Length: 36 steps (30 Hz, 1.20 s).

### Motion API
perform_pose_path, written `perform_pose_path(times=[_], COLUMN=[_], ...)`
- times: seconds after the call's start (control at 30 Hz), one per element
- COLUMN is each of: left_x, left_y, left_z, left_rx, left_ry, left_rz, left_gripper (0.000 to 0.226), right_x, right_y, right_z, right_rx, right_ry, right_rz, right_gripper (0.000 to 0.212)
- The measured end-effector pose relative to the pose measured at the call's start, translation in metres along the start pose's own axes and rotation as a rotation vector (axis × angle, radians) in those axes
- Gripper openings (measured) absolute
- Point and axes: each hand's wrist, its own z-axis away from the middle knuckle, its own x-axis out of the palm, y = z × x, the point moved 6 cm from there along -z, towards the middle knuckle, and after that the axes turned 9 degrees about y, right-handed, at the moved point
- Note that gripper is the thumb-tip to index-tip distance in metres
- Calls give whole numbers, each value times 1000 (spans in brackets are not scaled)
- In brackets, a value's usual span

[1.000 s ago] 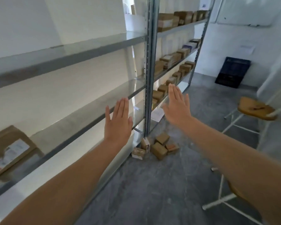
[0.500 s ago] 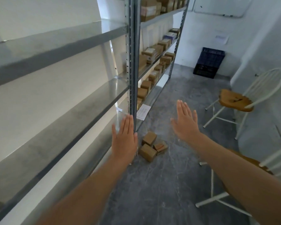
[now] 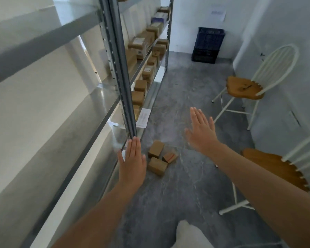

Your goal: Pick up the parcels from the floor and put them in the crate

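Note:
Three small brown cardboard parcels point(image 3: 158, 156) lie in a cluster on the grey floor beside the foot of the shelf post. A dark blue plastic crate point(image 3: 208, 44) stands against the far wall. My left hand point(image 3: 132, 162) is held out flat with straight fingers, just left of the parcels and in front of the post's base. My right hand point(image 3: 200, 130) is also flat and held out, above and to the right of the parcels. Neither hand holds anything.
A metal shelf rack point(image 3: 118, 68) runs along the left, its far bays holding several cardboard boxes point(image 3: 143, 42). Two white chairs with wooden seats stand on the right, one far point(image 3: 243, 85) and one near point(image 3: 274, 167). A paper sheet point(image 3: 143, 118) hangs off the low shelf.
The view has swung down and forward, so the parcels and crate sit nearer. Both hands have dropped lower in view, staying flat and empty.

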Motion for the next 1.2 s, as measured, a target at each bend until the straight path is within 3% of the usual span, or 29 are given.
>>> perform_pose_path(times=[0.3, 0.57, 0.7, 0.87, 0.93, 1.07, 1.2], left_x=[92, 178, 248, 388, 445, 556, 648], left_y=[37, 40, 40, 7, -13, -58, -96], left_z=[-87, -187, -218, -215, -204, -176, -169], left_rx=[-47, -12, -112, -252, -311, -415, -402], left_ry=[-177, -308, -327, -447, -524, -703, -728], left_rz=[23, -26, 81, 306, 311, 261, 246], left_gripper=[61, 62, 57, 57, 56, 57, 56], right_x=[108, 220, 298, 433, 493, 604, 704], right_y=[91, 157, 174, 184, 192, 202, 204], right_z=[-99, -170, -184, -169, -151, -117, -90], right_rx=[159, 122, 120, 140, 226, 633, 838], right_ry=[-182, -369, -476, -575, -630, -748, -877], right_rz=[-111, -27, -12, -93, -146, -353, -408], right_gripper=[70, 67, 67, 64, 63, 56, 39])
